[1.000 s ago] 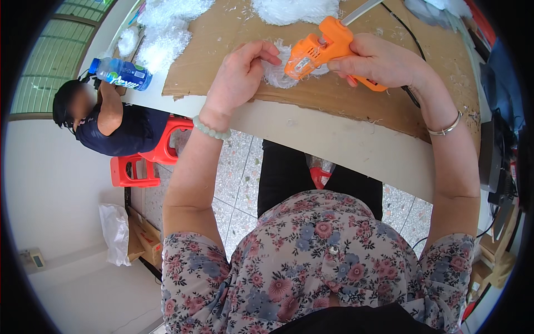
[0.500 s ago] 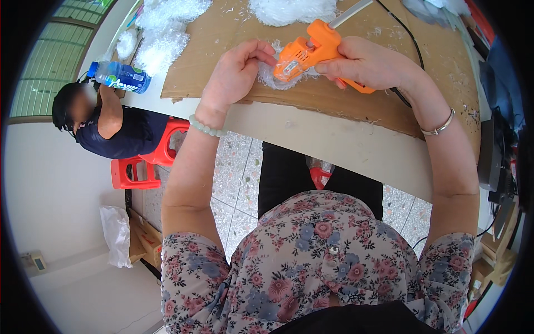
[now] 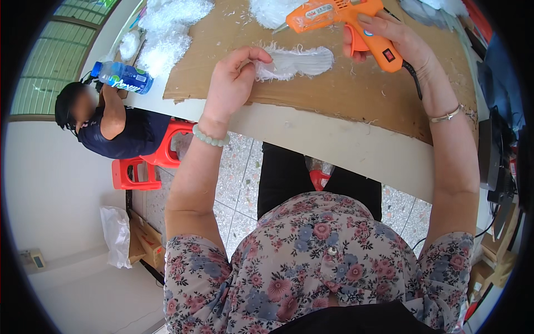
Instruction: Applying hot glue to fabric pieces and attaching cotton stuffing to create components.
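An orange hot glue gun (image 3: 360, 42) is gripped in my right hand (image 3: 392, 39), raised above the cardboard with its nozzle pointing left. My fingers curl round its handle, near the trigger. Below it lies a flat, elongated white fringed strip (image 3: 303, 62) with shaggy edges, its smooth middle facing up. My left hand (image 3: 236, 75) rests at the strip's left end, with the thumb and forefinger closed on that end. The other left fingers are curled and partly hidden.
A brown cardboard sheet (image 3: 356, 103) covers much of the white table (image 3: 334, 139). White fluffy heaps (image 3: 167, 33) lie at the far left, near a blue-capped bottle (image 3: 123, 77). A black cord (image 3: 413, 78) trails from the gun. Another person (image 3: 128, 128) sits at left, by red stools (image 3: 136, 172).
The glue gun has lifted up and away from the strip, its nozzle swinging to point left. The strip now lies uncovered. My left hand has stayed at the strip's left end.
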{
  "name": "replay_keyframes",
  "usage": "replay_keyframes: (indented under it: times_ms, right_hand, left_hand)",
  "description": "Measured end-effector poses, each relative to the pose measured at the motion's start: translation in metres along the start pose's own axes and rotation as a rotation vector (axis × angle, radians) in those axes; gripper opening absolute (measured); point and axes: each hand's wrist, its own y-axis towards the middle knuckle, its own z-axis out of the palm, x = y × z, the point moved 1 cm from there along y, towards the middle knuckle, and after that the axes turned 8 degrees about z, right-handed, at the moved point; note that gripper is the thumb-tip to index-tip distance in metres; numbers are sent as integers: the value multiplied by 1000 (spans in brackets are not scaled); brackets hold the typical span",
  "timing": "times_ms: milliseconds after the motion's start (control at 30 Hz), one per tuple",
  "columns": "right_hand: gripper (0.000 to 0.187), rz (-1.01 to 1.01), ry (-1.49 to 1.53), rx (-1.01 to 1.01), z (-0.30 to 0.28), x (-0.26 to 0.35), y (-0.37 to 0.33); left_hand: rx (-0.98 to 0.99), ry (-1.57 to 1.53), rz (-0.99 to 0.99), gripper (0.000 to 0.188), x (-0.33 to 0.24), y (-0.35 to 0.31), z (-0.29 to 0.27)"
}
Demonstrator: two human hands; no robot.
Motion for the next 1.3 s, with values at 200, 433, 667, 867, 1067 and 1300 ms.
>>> replay_keyframes:
  times_ms: [200, 433, 667, 867, 1067, 1300]
  right_hand:
    - [35, 64, 554, -231, 57, 13, 2]
    - [51, 116, 224, -258, 60, 1, 4]
    - [49, 91, 214, -238, 58, -6, 9]
    - [47, 67, 248, -221, 53, -15, 17]
    - [42, 66, 290, -219, 54, -19, 20]
    - [40, 38, 338, -226, 57, -21, 24]
  left_hand:
    - [46, 417, 234, 22, -6, -9, -1]
    - [-212, 357, 206, 17, -21, -5, -8]
    - [-3, 670, 427, 20, -47, -24, 24]
    - [20, 796, 512, 18, -36, -20, 34]
    - [-20, 689, 338, 9, -23, -10, 30]
    - [-56, 710, 224, 7, -11, -7, 19]
